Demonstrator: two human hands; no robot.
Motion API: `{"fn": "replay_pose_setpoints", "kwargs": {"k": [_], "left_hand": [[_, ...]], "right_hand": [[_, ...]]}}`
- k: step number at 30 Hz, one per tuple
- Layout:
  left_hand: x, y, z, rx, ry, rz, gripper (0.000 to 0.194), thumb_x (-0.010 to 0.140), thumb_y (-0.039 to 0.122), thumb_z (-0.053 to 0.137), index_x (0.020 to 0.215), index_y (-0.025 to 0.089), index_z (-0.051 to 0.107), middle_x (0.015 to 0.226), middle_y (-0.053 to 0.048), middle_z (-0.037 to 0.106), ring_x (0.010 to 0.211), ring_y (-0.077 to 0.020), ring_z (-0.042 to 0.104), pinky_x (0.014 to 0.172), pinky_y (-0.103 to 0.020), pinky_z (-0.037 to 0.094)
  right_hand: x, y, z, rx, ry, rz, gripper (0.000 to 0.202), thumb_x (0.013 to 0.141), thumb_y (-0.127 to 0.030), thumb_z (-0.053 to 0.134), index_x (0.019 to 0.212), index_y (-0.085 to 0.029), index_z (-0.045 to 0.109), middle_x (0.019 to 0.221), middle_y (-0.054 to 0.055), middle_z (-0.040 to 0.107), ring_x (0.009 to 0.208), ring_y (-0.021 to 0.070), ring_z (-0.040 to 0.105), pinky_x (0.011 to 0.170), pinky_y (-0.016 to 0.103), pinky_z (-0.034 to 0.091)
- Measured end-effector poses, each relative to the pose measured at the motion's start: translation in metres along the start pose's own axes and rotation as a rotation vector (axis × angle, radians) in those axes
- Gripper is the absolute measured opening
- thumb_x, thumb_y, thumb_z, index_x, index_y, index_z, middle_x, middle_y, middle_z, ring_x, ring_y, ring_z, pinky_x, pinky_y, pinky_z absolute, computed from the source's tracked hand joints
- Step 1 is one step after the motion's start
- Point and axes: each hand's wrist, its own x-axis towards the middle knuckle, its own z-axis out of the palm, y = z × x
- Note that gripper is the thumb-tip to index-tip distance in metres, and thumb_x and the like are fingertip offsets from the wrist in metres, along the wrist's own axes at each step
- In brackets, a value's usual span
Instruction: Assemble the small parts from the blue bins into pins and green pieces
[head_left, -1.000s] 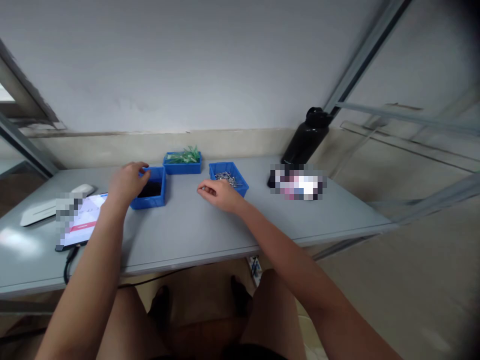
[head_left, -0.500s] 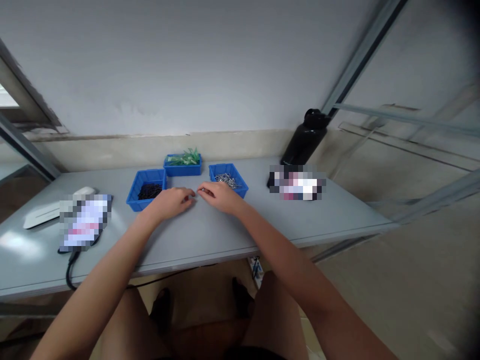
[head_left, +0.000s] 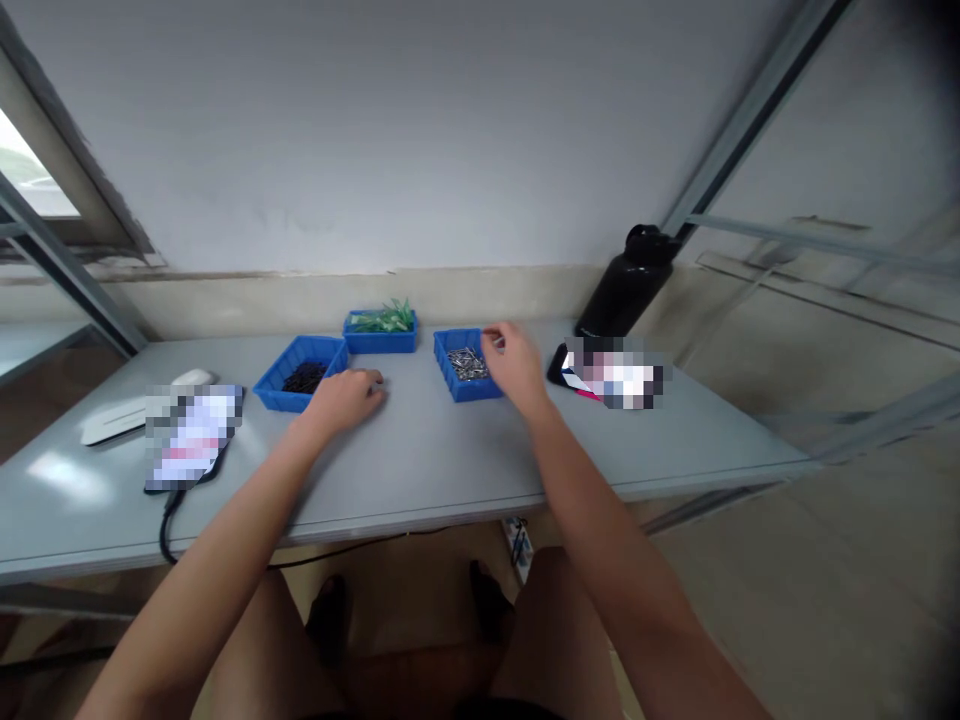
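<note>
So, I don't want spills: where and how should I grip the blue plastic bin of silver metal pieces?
I'd take the blue plastic bin by its left and right walls, under the rim, coming from both sides: it is open-topped and holds loose silver metal pieces, so tilting could spill them. Bare grey tabletop leaves the left wall free; the right hand is at the right side.

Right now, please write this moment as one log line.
left hand: beside box with dark pieces | right hand: at second box with metal pieces | grips: unclear
</note>
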Motion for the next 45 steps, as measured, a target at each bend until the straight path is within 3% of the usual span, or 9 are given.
{"fn": "replay_pose_setpoints", "kwargs": {"k": [3, 7, 15, 18, 22, 31, 37, 41, 45], "left_hand": [[0.004, 0.003, 0.006, -0.253, 0.053, 0.077, 0.034, 0.088, 0.036, 0.046, 0.108, 0.019, 0.068, 0.096, -0.009, 0.072, 0.084, -0.0226, 0.066, 0.076, -0.031, 0.047], [0.007, 0.013, 0.011, -0.485, 0.161, 0.104, 0.032, 0.089, 0.038, 0.046, 0.095, 0.017, 0.07, 0.084, -0.008, 0.071, 0.072, -0.0202, 0.063, 0.073, -0.032, 0.047], [0.014, 0.018, 0.018, -0.98, 0.15, -0.095, 0.026, 0.083, 0.044, 0.057, 0.082, 0.018, 0.054, 0.062, 0.0, 0.057, 0.056, -0.0165, 0.059, 0.05, -0.026, 0.046], [0.016, 0.016, 0.017, -1.176, 0.226, -0.186, 0.031, 0.074, 0.036, 0.069, 0.08, 0.02, 0.043, 0.061, 0.004, 0.055, 0.052, -0.0137, 0.057, 0.045, -0.024, 0.046], [0.015, 0.013, 0.012, -1.189, 0.332, -0.164, 0.03, 0.071, 0.028, 0.07, 0.08, 0.02, 0.042, 0.062, 0.006, 0.051, 0.052, -0.0126, 0.056, 0.044, -0.023, 0.046], [0.015, 0.009, 0.012, -1.137, 0.446, -0.006, 0.024, 0.072, 0.02, 0.065, 0.077, 0.02, 0.042, 0.062, 0.007, 0.044, 0.052, -0.0085, 0.049, 0.05, -0.022, 0.044], [0.014, 0.014, 0.011, -1.291, 0.263, -0.066, 0.026, 0.074, 0.028, 0.065, 0.082, 0.02, 0.041, 0.061, 0.008, 0.047, 0.05, -0.0097, 0.053, 0.051, -0.024, 0.046], [0.016, 0.015, 0.014, -1.449, 0.2, -0.108, 0.03, 0.071, 0.028, 0.068, 0.081, 0.021, 0.041, 0.055, 0.01, 0.044, 0.044, -0.0085, 0.048, 0.046, -0.022, 0.04], [0.013, 0.019, 0.009, -1.605, 0.147, -0.126, 0.032, 0.067, 0.028, 0.072, 0.079, 0.02, 0.043, 0.058, 0.009, 0.048, 0.047, -0.0075, 0.048, 0.046, -0.02, 0.039]], "right_hand": [[0.009, 0.025, -0.002, -0.169, -0.174, 0.23, 0.025, 0.086, -0.03, 0.049, 0.098, -0.015, 0.066, 0.103, 0.017, 0.065, 0.099, 0.0299, 0.061, 0.086, 0.042, 0.043], [0.011, 0.031, 0.004, -0.155, -0.381, 0.242, 0.024, 0.088, -0.027, 0.045, 0.085, -0.017, 0.067, 0.092, 0.016, 0.068, 0.091, 0.03, 0.063, 0.081, 0.04, 0.044], [-0.01, -0.017, 0.022, 0.068, -0.195, -0.161, 0.017, 0.089, -0.027, 0.045, 0.087, -0.02, 0.061, 0.089, 0.008, 0.066, 0.086, 0.0225, 0.06, 0.083, 0.036, 0.045], [-0.019, -0.029, 0.027, 0.109, -0.136, -0.222, 0.018, 0.091, -0.027, 0.043, 0.093, -0.018, 0.059, 0.094, 0.011, 0.065, 0.089, 0.023, 0.059, 0.085, 0.037, 0.044], [-0.026, -0.033, 0.033, 0.185, -0.151, -0.217, 0.014, 0.09, -0.026, 0.044, 0.095, -0.019, 0.056, 0.091, 0.009, 0.064, 0.087, 0.0217, 0.059, 0.083, 0.036, 0.045], [-0.023, -0.028, 0.033, 0.53, -0.421, 0.047, 0.026, 0.078, -0.028, 0.062, 0.099, -0.023, 0.047, 0.074, -0.003, 0.057, 0.068, 0.0151, 0.056, 0.069, 0.031, 0.047], [-0.02, -0.03, 0.016, 0.943, -0.642, 0.317, 0.035, 0.08, -0.052, 0.062, 0.097, -0.023, 0.054, 0.107, 0.004, 0.064, 0.098, 0.0184, 0.062, 0.089, 0.036, 0.05], [-0.017, -0.033, 0.012, 1.137, -0.846, 0.513, 0.045, 0.084, -0.063, 0.05, 0.107, -0.024, 0.058, 0.108, 0.006, 0.067, 0.1, 0.0219, 0.063, 0.09, 0.041, 0.052], [-0.017, -0.042, 0.013, 1.282, -0.908, 0.534, 0.05, 0.086, -0.064, 0.044, 0.109, -0.023, 0.061, 0.108, 0.007, 0.07, 0.105, 0.0247, 0.063, 0.096, 0.046, 0.049]]}}
